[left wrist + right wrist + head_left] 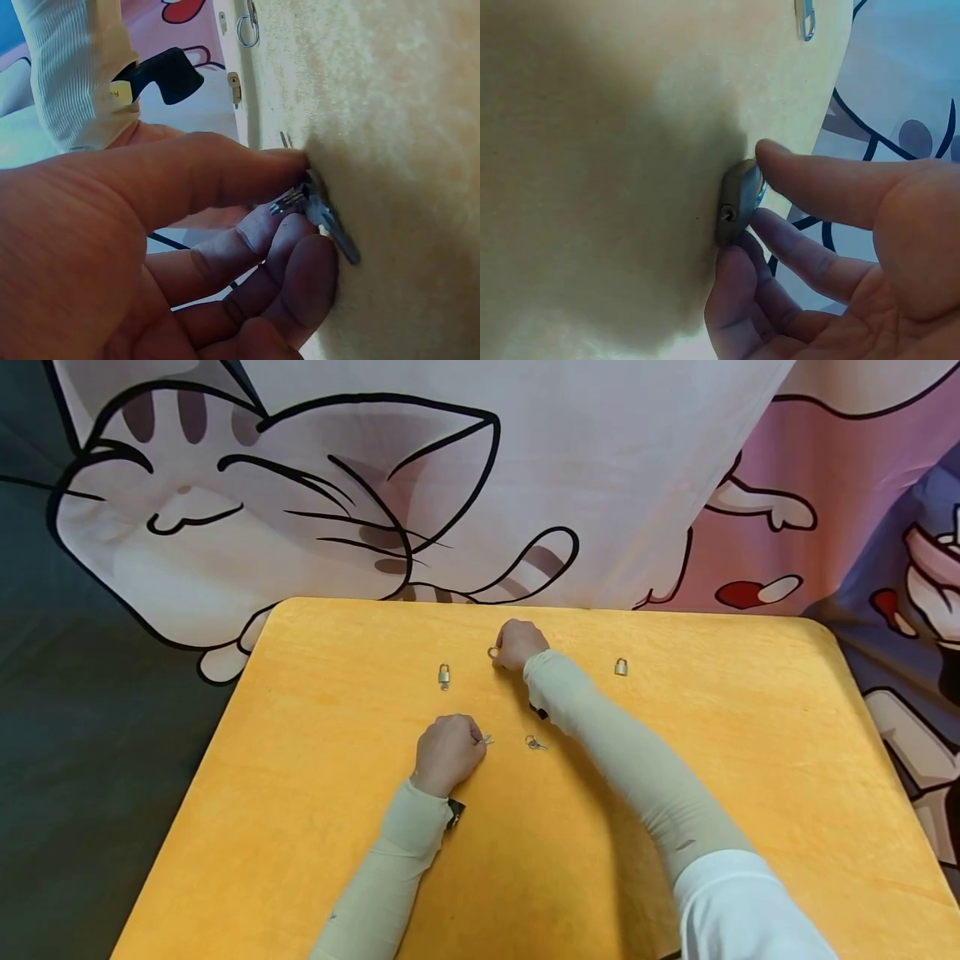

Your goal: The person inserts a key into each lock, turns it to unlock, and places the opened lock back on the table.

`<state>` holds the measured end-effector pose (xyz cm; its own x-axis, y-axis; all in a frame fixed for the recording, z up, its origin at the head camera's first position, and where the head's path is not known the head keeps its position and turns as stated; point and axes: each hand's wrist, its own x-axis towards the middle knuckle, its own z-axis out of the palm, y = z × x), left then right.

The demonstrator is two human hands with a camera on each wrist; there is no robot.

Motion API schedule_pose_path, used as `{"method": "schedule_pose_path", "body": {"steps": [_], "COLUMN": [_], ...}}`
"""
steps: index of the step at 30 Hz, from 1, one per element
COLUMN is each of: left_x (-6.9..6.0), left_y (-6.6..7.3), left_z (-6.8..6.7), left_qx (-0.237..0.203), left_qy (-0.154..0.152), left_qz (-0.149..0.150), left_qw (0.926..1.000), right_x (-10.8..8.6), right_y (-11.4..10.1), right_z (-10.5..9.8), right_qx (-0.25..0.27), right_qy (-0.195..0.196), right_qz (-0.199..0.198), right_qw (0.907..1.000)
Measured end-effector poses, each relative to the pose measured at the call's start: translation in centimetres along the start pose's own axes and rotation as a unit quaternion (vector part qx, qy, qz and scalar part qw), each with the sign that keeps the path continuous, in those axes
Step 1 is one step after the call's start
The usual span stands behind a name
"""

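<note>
The left hand (448, 753) pinches keys (340, 237), fingertips (289, 163) nearly together, while the right hand (519, 646), fingers (735, 279) curled wider, grips a padlock (737, 201).

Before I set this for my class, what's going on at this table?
A person is handling small padlocks and keys at a yellow table. The left hand pinches some keys close to the tabletop. The right hand grips a padlock, with no key in its visible keyhole. A second padlock lies to the left of that hand, a third padlock to its right, and a loose key ring nearer the person.
</note>
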<state>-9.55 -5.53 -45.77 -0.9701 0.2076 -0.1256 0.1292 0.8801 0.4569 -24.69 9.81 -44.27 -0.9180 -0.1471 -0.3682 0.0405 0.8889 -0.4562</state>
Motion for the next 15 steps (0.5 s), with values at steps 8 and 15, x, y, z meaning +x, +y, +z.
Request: {"method": "schedule_pose_path", "body": {"steps": [8,15], "left_x": [0.05,0.19], "left_y": [-0.03,-0.37], "left_z": [-0.22,-0.30], "left_qx": [-0.017,-0.030], "left_qy": [-0.010,-0.020], "left_qz": [-0.002,0.003], "left_qw": [0.9998,0.9994], "right_x": [-0.25,-0.95], "right_y": [0.62,0.97], "right_z": [0.12,0.39], "right_qx": [0.014,0.076], "right_qy": [0.011,0.024], "right_qz": [0.003,0.006], "right_qw": [0.9998,0.9968]}}
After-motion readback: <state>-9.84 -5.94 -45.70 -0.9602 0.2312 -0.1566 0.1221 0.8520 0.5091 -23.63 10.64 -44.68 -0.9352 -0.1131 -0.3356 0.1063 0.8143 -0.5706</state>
